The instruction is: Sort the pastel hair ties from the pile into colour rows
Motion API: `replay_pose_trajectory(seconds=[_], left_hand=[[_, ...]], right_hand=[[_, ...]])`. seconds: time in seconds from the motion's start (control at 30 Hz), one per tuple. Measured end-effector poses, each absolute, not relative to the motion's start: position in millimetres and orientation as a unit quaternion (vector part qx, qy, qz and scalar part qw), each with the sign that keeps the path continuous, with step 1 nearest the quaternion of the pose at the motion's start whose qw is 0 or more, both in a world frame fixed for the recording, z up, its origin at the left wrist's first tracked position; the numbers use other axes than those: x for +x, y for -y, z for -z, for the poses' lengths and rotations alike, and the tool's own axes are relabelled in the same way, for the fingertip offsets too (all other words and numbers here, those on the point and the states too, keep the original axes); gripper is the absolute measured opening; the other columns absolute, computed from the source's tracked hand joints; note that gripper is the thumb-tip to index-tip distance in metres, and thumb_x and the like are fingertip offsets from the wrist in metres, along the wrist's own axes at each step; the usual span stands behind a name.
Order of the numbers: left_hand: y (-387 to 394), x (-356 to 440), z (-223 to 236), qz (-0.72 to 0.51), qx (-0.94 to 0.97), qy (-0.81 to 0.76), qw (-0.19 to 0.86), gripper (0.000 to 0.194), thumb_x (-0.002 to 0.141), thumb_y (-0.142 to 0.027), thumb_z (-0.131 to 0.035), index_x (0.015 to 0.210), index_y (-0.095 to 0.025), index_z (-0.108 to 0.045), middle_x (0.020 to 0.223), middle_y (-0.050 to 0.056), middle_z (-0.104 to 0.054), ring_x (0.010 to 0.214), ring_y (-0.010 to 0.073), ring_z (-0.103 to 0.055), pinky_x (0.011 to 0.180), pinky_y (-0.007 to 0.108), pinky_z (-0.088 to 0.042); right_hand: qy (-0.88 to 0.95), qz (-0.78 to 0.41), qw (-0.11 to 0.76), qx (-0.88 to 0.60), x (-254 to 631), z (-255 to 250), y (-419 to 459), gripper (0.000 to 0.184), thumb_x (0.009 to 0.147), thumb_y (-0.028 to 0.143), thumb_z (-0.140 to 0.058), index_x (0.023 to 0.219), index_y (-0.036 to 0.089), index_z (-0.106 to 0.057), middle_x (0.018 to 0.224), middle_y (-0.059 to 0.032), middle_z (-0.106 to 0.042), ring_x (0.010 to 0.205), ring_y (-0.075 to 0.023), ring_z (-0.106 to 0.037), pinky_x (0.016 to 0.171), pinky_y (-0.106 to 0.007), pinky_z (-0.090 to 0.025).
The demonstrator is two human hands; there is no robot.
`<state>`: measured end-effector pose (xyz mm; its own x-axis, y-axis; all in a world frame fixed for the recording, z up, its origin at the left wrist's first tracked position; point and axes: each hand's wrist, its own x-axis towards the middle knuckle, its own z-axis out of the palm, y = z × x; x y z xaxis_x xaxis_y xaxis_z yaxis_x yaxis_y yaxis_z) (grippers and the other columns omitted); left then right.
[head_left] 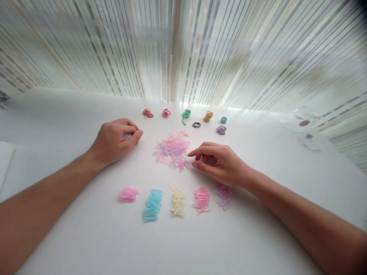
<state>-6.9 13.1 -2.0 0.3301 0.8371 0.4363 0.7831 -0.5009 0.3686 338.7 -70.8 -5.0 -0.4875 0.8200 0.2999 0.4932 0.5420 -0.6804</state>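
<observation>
Your left hand (114, 142) rests at the left, apart from the mixed heap, its thumb and index tips drawn close together; you cannot tell whether anything is pinched there. Nearer you lie a pink bundle (129, 194) and a turquoise bundle (153, 205). The mixed heap (172, 149) of pastel loops sits mid-surface, farther than the cream bundle (178, 203); then come a rose bundle (202, 199) and a lilac bundle (224, 196). Your right hand (226, 164) has a narrow gap between thumb and extended index, seemingly empty, at the heap's right edge; contact is unclear.

By your layout, five colour groups look gathered, while the heap looks unsorted, so a good share seems left.

The white table (100, 244) also bears coloured coils (186, 114) and a small ring (196, 125) on its far side. Beyond hangs a striped curtain (157, 49); clear discs (311, 142) lie far right.
</observation>
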Motion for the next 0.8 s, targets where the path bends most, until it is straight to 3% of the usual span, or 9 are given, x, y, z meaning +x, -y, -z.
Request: replay_pose_trajectory(seconds=[0.23, 0.37, 0.6, 0.8], left_hand=[[-13.8, -6.2, 2.1, -0.286, 0.816, -0.501, 0.045, 0.040, 0.098, -0.045, -0.056, 0.066, -0.024, -0.068, 0.095, 0.005, -0.081, 0.090, 0.0222, -0.075, 0.092, 0.035, -0.055], [-14.1, -6.9, 2.5, -0.292, 0.817, -0.495, 0.040, 0.042, 0.097, -0.047, -0.056, 0.065, -0.023, -0.069, 0.094, 0.006, -0.081, 0.090, 0.0218, -0.075, 0.091, 0.036, -0.055], [-13.6, -7.5, 3.1, -0.296, 0.816, -0.494, 0.049, 0.043, 0.097, -0.048, -0.056, 0.066, -0.022, -0.070, 0.095, 0.007, -0.081, 0.089, 0.0219, -0.074, 0.092, 0.038, -0.055], [-12.4, -5.8, 3.3, -0.296, 0.815, -0.496, 0.053, 0.043, 0.098, -0.048, -0.056, 0.066, -0.022, -0.070, 0.095, 0.007, -0.081, 0.090, 0.0218, -0.074, 0.093, 0.037, -0.056]], right_hand=[[0.863, -0.214, 0.289, -0.356, 335.6, 7.7, 71.0, 0.028, 0.107, 0.019, -0.064, 0.127, 0.018, -0.084, 0.101, -0.0092, -0.076, 0.073, -0.0135, -0.066, 0.071, -0.028, -0.053], [0.871, -0.204, 0.293, -0.337, 336.1, 8.1, 71.5, 0.025, 0.106, 0.016, -0.064, 0.121, 0.017, -0.085, 0.102, -0.0105, -0.075, 0.081, -0.0166, -0.070, 0.077, -0.030, -0.056], [0.854, -0.227, 0.325, -0.337, 337.3, 8.7, 73.8, 0.014, 0.100, 0.016, -0.071, 0.104, 0.016, -0.084, 0.093, -0.0063, -0.073, 0.068, -0.0106, -0.060, 0.060, -0.023, -0.047], [0.843, -0.235, 0.325, -0.358, 336.3, 8.7, 74.2, 0.007, 0.094, 0.012, -0.073, 0.093, 0.017, -0.078, 0.089, -0.0044, -0.073, 0.068, -0.0109, -0.059, 0.058, -0.022, -0.046]])
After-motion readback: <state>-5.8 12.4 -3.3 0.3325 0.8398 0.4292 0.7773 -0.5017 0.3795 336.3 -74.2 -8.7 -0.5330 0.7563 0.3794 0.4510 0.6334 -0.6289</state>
